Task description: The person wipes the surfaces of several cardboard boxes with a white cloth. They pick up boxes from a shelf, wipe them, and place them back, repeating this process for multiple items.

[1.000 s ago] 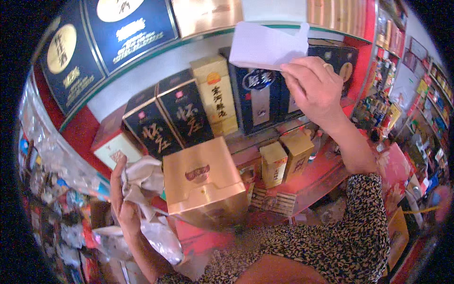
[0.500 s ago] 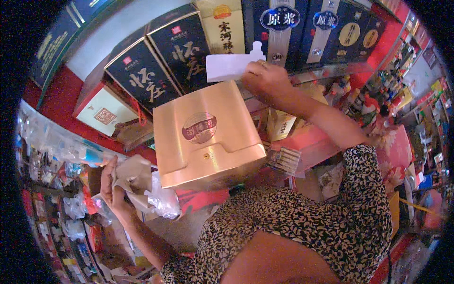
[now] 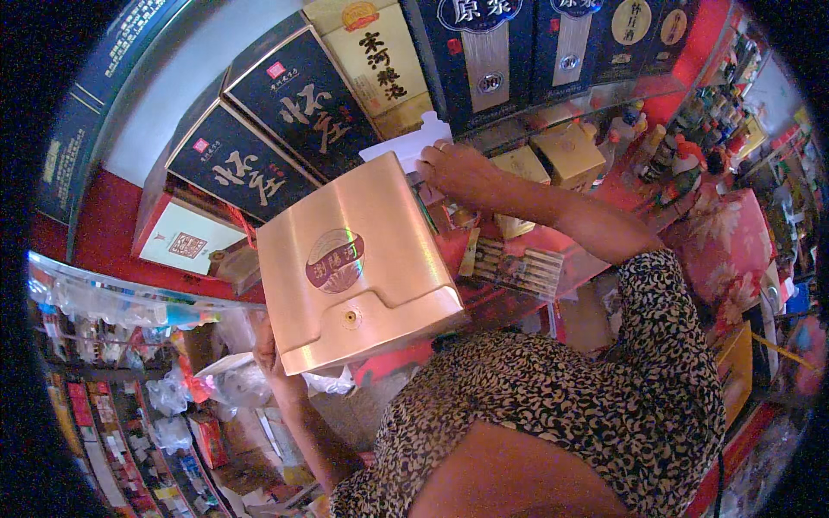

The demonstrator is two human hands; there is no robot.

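Observation:
A gold gift box [image 3: 363,250] with a round dark emblem and a small round clasp stands tilted in front of me. At its far right corner my right hand [image 3: 458,173] is closed on a flat white bottle-shaped card [image 3: 410,141]. The card's lower part is hidden behind the box's top edge. My left hand [image 3: 266,345] is at the box's near left corner, its fingers partly hidden by the box. A pale piece with a light rim [image 3: 226,364] shows just left of that hand; whether the hand touches it is unclear.
Tall dark boxes [image 3: 298,104] and a cream box [image 3: 371,65] line the shelf behind. Small gold boxes [image 3: 566,155] stand on the red counter, near a clear pack of slim sticks [image 3: 522,268]. Plastic bags [image 3: 168,393] and crowded shelves are on the left.
My left hand has moved right, from beside the box to its near left corner; the beige cloth it held is out of clear sight. The white card has lowered behind the box's top edge.

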